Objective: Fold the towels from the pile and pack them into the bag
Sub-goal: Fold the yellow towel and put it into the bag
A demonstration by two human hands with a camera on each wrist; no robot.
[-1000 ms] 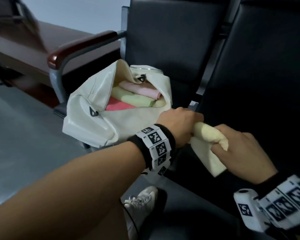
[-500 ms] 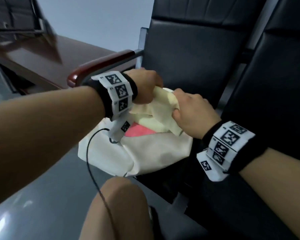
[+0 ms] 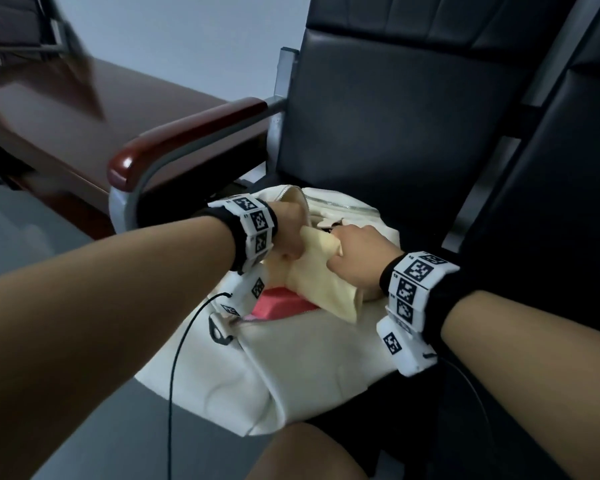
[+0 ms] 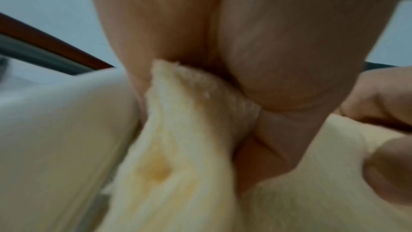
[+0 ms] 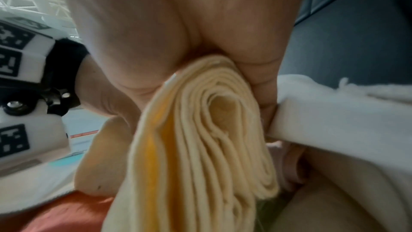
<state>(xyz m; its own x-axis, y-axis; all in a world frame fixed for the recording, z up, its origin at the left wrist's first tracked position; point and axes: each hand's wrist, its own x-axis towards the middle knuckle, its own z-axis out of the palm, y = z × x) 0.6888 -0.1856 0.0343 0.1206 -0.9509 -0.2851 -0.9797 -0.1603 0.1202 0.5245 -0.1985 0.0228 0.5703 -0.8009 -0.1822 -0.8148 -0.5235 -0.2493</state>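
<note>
A cream bag lies open on the black seat. Over its mouth both hands hold a folded pale yellow towel. My left hand grips the towel's left end, seen close as the yellow towel pinched in the fist. My right hand grips the other end; the right wrist view shows the towel's layered folds squeezed in the palm against the bag's rim. A red-pink towel shows inside the bag below the yellow one. Further contents are hidden.
The bag sits on a black padded seat with a wood-topped metal armrest at its left. A second black seat is on the right. A brown bench stands beyond the armrest. My knee is below the bag.
Both hands carried the yellow towel from the right seat over to the bag, then lowered it into the opening. The view shifted left and closer to the bag.
</note>
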